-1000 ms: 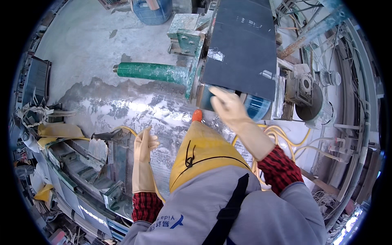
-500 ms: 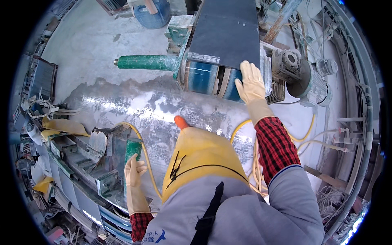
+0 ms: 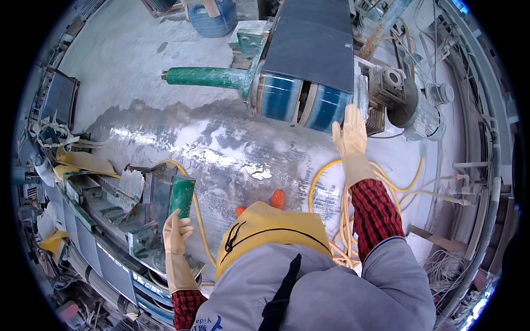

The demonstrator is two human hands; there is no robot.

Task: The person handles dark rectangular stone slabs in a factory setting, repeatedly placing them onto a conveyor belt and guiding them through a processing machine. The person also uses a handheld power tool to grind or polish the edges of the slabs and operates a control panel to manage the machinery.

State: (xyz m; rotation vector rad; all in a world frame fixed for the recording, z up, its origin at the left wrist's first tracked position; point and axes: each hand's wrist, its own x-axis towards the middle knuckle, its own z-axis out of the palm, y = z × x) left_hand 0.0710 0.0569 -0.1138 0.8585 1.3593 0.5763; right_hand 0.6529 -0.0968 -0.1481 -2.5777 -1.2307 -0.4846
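My left hand (image 3: 178, 234), gloved in pale cream, sits low in the left half of the frame with its fingers (image 3: 185, 225) closed around the lower end of a short green cylinder (image 3: 181, 196). The cylinder stands nearly upright, rising from my grip toward the middle left, just beside a grey metal frame (image 3: 144, 190) cluttered with stone offcuts.

My right hand (image 3: 350, 135), in the same kind of glove, is raised at the right of centre, fingers open and spread flat, holding nothing. It hangs just below the edge of a big machine head (image 3: 309, 52) with a dark flat top and blue-lit panels (image 3: 280, 96) on its face; I cannot tell whether my fingertips touch it. A long green roller (image 3: 205, 76) sticks out from the machine toward the upper left.

Between my hands lies a wet, shining stone slab (image 3: 221, 149), grey and streaked with slurry. A yellow hose (image 3: 331, 165) loops across its right part and runs down past my red checked sleeve (image 3: 376, 212). At the lower middle are my yellow apron (image 3: 270, 231) and an orange boot toe (image 3: 277, 198).
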